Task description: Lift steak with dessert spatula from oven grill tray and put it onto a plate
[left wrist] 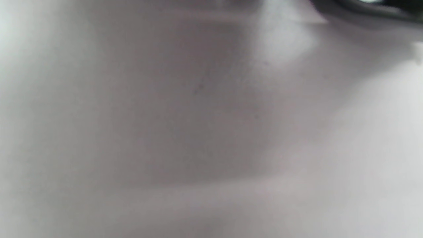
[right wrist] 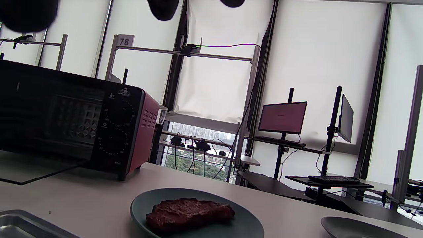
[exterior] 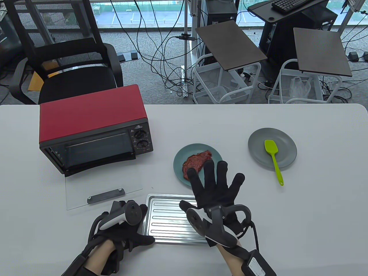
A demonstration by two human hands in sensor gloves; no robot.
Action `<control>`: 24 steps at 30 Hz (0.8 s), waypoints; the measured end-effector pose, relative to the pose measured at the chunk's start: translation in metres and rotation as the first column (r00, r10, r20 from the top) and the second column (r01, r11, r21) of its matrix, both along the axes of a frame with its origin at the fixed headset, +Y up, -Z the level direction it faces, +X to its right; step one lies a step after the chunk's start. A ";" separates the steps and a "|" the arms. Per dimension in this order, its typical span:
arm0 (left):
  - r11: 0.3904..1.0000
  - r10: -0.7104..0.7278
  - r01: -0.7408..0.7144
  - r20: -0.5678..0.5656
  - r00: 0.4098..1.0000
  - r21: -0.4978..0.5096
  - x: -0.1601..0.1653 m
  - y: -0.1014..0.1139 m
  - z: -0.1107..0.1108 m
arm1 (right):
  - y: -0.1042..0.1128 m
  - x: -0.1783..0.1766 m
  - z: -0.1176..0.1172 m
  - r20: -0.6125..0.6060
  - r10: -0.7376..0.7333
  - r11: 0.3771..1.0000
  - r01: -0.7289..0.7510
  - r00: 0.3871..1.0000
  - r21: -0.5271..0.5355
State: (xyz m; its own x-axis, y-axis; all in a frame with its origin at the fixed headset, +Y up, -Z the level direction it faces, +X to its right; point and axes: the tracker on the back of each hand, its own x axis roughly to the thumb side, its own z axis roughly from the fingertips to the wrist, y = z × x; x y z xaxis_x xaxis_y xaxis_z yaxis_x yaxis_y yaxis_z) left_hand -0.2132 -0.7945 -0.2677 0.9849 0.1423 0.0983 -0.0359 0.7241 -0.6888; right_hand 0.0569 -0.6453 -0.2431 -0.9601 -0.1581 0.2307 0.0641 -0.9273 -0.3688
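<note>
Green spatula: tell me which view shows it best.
The table view: the green spatula shows whole there, blade on the grey plate, handle overhanging the rim. The right wrist view catches only that plate's edge; the left wrist view is a blur.

The table view is looking down from above. The right wrist view is sitting low, facing the oven (right wrist: pixel 76 122) at 10 o'clock, sharing it. The left wrist view is blurring against the counter (left wrist: pixel 211 132).

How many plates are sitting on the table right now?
2. One teal plate near the table's middle holds the steak, just beyond the right hand. A grey plate further right holds the green spatula. No others show.
</note>
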 end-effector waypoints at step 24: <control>1.000 -0.021 0.021 0.005 1.000 0.008 0.001 0.001 -0.001 | -0.058 0.038 -0.008 0.071 -0.097 0.981 0.108 0.993 -0.161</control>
